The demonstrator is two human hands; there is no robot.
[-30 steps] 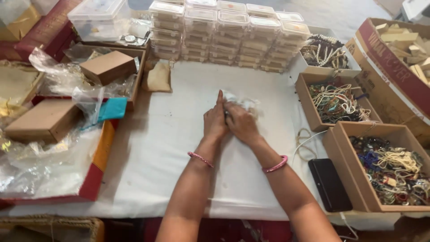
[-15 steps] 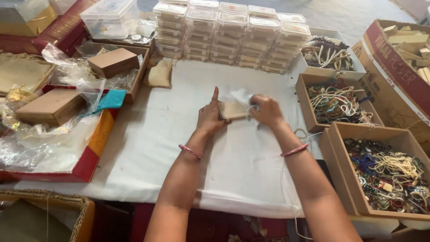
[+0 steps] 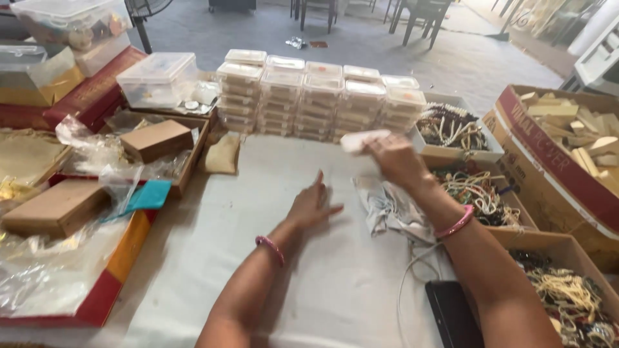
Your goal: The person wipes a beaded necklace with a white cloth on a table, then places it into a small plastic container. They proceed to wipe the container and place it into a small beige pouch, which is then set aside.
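Right hand (image 3: 394, 158), fingers pinched on a small pale packet (image 3: 364, 139), raised at 12 o'clock near stacked clear boxes (image 3: 320, 96). Left hand (image 3: 312, 205) flat on white desk (image 3: 335, 283), fingers spread, empty. Crumpled cloth (image 3: 390, 206) just at its 3 o'clock.

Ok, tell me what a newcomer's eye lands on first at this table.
First, the stacks of clear lidded boxes lined up along the far edge of the white cloth. Next, the right hand raised over the cloth, holding a small pale packet, with the left hand flat on the cloth. To the right, cardboard boxes of bead strings.
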